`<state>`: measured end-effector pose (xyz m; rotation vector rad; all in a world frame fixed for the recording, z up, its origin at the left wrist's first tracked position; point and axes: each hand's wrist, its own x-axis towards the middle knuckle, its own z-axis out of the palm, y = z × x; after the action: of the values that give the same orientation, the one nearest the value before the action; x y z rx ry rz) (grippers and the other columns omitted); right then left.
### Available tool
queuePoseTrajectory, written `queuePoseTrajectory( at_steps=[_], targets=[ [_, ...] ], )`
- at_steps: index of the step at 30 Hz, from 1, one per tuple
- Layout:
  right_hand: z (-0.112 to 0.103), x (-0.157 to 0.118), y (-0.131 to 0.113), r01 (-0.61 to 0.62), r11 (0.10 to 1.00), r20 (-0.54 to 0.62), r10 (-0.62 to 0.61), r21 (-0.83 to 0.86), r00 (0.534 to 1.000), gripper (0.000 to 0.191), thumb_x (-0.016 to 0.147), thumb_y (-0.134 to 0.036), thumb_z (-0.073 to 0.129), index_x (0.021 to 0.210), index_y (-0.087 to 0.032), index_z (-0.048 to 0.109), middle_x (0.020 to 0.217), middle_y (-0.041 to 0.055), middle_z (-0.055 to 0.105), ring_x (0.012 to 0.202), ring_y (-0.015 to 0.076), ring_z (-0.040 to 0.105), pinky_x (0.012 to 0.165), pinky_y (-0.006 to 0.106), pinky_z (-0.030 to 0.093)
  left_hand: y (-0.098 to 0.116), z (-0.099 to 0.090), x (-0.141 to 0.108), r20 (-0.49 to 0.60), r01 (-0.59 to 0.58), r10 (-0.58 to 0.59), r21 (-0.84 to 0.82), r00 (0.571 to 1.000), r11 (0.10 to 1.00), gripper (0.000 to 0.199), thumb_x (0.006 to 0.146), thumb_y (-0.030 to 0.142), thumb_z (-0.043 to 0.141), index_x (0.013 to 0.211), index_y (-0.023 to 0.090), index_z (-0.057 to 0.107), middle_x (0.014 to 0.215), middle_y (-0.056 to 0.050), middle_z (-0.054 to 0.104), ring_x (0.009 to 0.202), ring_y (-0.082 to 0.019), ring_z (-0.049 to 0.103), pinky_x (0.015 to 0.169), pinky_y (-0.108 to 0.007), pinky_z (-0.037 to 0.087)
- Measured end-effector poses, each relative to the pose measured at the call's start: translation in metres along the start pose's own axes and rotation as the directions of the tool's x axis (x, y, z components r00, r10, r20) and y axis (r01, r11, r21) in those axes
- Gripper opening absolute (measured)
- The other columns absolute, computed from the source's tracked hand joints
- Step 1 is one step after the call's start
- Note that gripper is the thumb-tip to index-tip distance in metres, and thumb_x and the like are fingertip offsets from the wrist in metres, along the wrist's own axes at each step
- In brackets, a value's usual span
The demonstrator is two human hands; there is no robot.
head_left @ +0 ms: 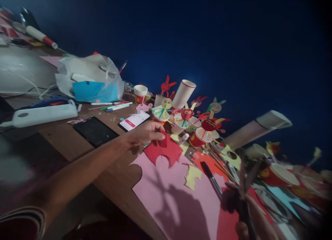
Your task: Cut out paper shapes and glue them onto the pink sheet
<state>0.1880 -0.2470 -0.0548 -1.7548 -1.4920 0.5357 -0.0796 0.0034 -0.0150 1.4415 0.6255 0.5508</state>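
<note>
My left hand [146,133] pinches a small piece of red paper [164,139] between thumb and fingertips, just above a larger cut red sheet [155,153]. That sheet lies on a big pink sheet [153,184], whose left edge has a rounded cutout. At the lower right, my right hand [250,212] is closed around scissors [243,207] with their blades parted and pointing up; this area is dark and a little blurred. A black marker [211,178] lies beside the right hand. A yellow paper scrap [192,177] rests on the pink sheet.
Several paper cups [201,137] with paper animal figures stand behind my hands, near a leaning cup stack [184,94]. Two phones, a lit one [135,121] and a dark one [95,131], lie left. Farther back are a plastic bag [89,77] and a white power strip [45,114].
</note>
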Motion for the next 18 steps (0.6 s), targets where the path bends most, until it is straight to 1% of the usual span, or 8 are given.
queuePoseTrajectory(
  at_steps=[2,3,5,7,10,11,15,18],
  targets=[
    [0.007,0.005,-0.024,0.005,1.0,-0.069,-0.003,0.03,0.998,0.059,0.077,-0.065,0.045,0.117,-0.022,0.047,0.099,0.0106,0.06,0.091,0.0284,0.06,0.074,0.035,0.051,0.013,0.01,-0.003,0.005,-0.033,0.033,-0.046,0.999,0.998,0.013,0.067,0.021,0.061,0.074,0.013,0.053,0.067,-0.004,0.066,0.054,-0.011,0.059,0.054,-0.023,0.046],
    [0.01,0.01,-0.034,-0.005,0.999,-0.129,0.011,0.047,0.992,0.054,0.078,-0.063,0.045,0.113,-0.022,0.049,0.096,0.0098,0.06,0.091,0.0281,0.059,0.077,0.036,0.05,0.018,0.015,-0.004,0.014,-0.06,0.061,-0.086,0.998,0.995,0.012,0.067,0.02,0.06,0.074,0.013,0.053,0.069,-0.005,0.066,0.058,-0.013,0.061,0.055,-0.024,0.046],
    [0.014,0.018,-0.048,-0.03,0.995,-0.196,0.048,0.097,0.979,0.042,0.082,-0.059,0.044,0.104,-0.023,0.051,0.087,0.0064,0.058,0.089,0.0254,0.058,0.077,0.034,0.048,0.022,0.023,-0.004,0.062,-0.09,0.1,-0.145,0.993,0.985,0.01,0.07,0.021,0.056,0.075,0.014,0.051,0.071,-0.006,0.066,0.063,-0.015,0.062,0.058,-0.027,0.047],
    [0.019,0.021,-0.051,-0.049,0.992,-0.191,0.07,0.114,0.979,0.038,0.081,-0.055,0.049,0.101,-0.023,0.051,0.086,0.0053,0.058,0.087,0.0239,0.058,0.074,0.032,0.048,0.017,0.03,-0.002,0.083,-0.084,0.09,-0.07,0.992,0.994,0.007,0.071,0.021,0.054,0.074,0.015,0.051,0.069,-0.003,0.065,0.061,-0.013,0.06,0.057,-0.024,0.045],
    [0.027,0.018,-0.038,-0.071,0.997,-0.134,0.073,0.019,0.988,0.04,0.079,-0.05,0.055,0.109,-0.024,0.05,0.094,0.0064,0.062,0.087,0.0233,0.06,0.074,0.032,0.049,0.0,0.032,0.005,-0.011,-0.052,0.058,0.318,0.998,0.947,0.004,0.064,0.015,0.057,0.068,0.015,0.055,0.053,0.005,0.052,0.047,-0.006,0.045,0.044,-0.016,0.032],
    [0.029,0.016,-0.031,-0.062,0.997,-0.114,0.057,-0.041,0.992,0.042,0.078,-0.049,0.056,0.112,-0.024,0.05,0.095,0.0065,0.063,0.087,0.0232,0.06,0.074,0.033,0.049,-0.006,0.03,0.006,-0.044,-0.002,0.02,0.374,0.999,0.927,0.003,0.065,0.016,0.056,0.069,0.015,0.055,0.052,0.006,0.05,0.045,-0.005,0.041,0.042,-0.015,0.029],
    [0.027,0.009,0.003,0.033,0.918,-0.113,-0.084,-0.396,0.99,0.047,0.077,-0.047,0.058,0.117,-0.024,0.053,0.092,0.0079,0.066,0.078,0.0244,0.062,0.071,0.038,0.05,-0.025,0.009,0.009,-0.156,0.117,-0.06,0.389,0.986,0.914,0.012,0.07,0.024,0.053,0.078,0.016,0.055,0.058,0.003,0.056,0.047,-0.008,0.049,0.041,-0.016,0.034],
    [0.011,0.004,0.024,-0.007,0.851,-0.168,-0.096,-0.526,0.981,0.04,0.078,-0.046,0.056,0.111,-0.024,0.059,0.085,0.0076,0.067,0.068,0.024,0.063,0.063,0.037,0.053,-0.031,-0.007,0.004,-0.219,0.194,-0.112,0.402,0.969,0.895,0.014,0.07,0.025,0.053,0.081,0.016,0.053,0.051,0.003,0.055,0.044,-0.01,0.051,0.039,-0.016,0.033]
  ],
)
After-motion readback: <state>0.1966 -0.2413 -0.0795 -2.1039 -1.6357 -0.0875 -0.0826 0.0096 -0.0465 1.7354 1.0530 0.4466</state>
